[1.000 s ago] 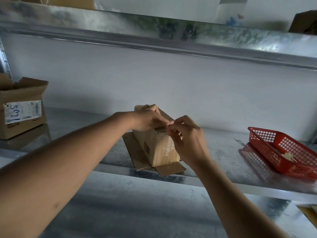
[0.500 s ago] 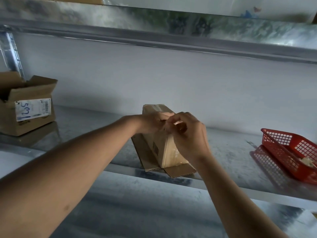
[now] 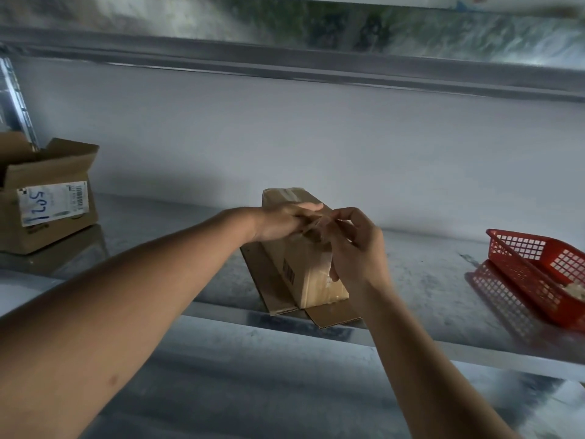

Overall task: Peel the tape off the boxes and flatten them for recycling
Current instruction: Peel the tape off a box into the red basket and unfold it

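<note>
A small brown cardboard box [image 3: 300, 267] stands on the metal shelf [image 3: 427, 280], its bottom flaps splayed out flat toward the front edge. Clear tape [image 3: 323, 280] covers its near end and runs over the top. My left hand [image 3: 281, 221] lies on top of the box with fingers stretched out, pressing it down. My right hand [image 3: 354, 248] is at the box's near top corner, thumb and forefinger pinching a strip of the clear tape close to my left fingertips. The tape's edge under my fingers is hard to make out.
An open cardboard box [image 3: 47, 198] with a white label stands at the far left of the shelf. A red plastic basket [image 3: 538, 270] holding a pale wad sits at the right. Another shelf runs close overhead, and a white wall is behind.
My left fingers have uncurled and now lie flat on the box top. My right hand has shifted slightly right and up, still pinching at the tape. The camera has tilted a little.
</note>
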`<action>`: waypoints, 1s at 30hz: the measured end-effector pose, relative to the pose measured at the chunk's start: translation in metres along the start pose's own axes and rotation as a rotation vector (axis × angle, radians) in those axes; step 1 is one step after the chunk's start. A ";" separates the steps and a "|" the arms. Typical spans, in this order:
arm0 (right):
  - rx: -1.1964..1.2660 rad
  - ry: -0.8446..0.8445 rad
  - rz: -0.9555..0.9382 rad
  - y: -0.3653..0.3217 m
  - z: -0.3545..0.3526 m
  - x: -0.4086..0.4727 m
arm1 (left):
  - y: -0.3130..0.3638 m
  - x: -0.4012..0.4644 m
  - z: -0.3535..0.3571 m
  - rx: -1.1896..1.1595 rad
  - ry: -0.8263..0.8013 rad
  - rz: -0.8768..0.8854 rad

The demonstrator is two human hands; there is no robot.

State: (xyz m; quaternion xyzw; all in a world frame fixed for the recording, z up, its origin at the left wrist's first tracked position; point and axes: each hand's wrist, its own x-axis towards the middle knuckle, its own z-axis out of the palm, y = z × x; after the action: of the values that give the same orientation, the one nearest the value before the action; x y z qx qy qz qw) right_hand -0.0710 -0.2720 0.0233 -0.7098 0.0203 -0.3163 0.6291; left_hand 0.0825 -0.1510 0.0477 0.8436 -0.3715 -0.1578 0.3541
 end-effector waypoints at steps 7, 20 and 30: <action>0.208 -0.005 0.080 0.004 0.005 -0.004 | 0.002 -0.008 0.000 -0.009 -0.021 0.014; -0.306 0.191 -0.220 -0.003 -0.023 0.021 | 0.008 -0.012 -0.002 0.096 -0.042 0.090; -0.836 -0.010 -0.591 -0.006 -0.036 0.018 | 0.008 -0.012 0.000 0.078 -0.004 0.055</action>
State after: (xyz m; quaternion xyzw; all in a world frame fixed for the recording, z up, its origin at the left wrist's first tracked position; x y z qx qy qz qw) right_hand -0.0762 -0.3094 0.0369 -0.8777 -0.0597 -0.4421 0.1750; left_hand 0.0702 -0.1454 0.0538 0.8460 -0.4011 -0.1352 0.3243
